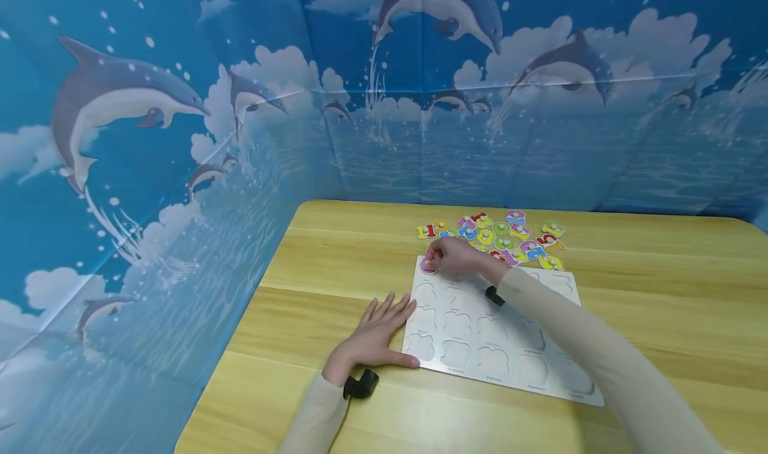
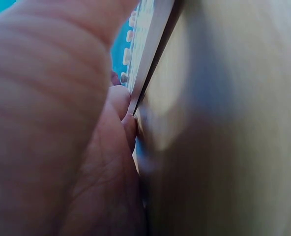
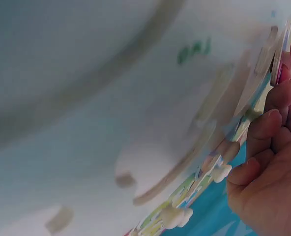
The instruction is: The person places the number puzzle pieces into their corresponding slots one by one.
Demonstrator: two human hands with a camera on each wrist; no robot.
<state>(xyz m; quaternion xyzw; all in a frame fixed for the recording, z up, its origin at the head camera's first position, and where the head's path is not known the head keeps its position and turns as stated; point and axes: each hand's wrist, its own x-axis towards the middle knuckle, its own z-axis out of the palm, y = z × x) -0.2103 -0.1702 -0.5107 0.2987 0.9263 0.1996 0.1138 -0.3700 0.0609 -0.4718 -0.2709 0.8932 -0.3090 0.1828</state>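
Observation:
At the top left corner of the white puzzle board (image 1: 474, 307), my right hand (image 1: 456, 256) pinches a pinkish-purple number piece (image 1: 427, 267) over the first recess. How far the piece sits in its recess I cannot tell. In the right wrist view the fingers of this hand (image 3: 276, 157) are bent, and a sliver of pink shows at their tips. My left hand (image 1: 379, 337) lies with fingers spread by the board's left edge, fingertips and thumb touching it. The left wrist view shows this hand (image 2: 111, 167) close against the board's side (image 2: 158, 44).
Several colourful number pieces (image 1: 503, 229) with white knobs lie in a heap on the wooden table (image 1: 336, 261) behind the board. A blue dolphin curtain (image 1: 384, 147) hangs along the table's back and left sides. Black wrist cameras (image 1: 362, 384) sit on both wrists.

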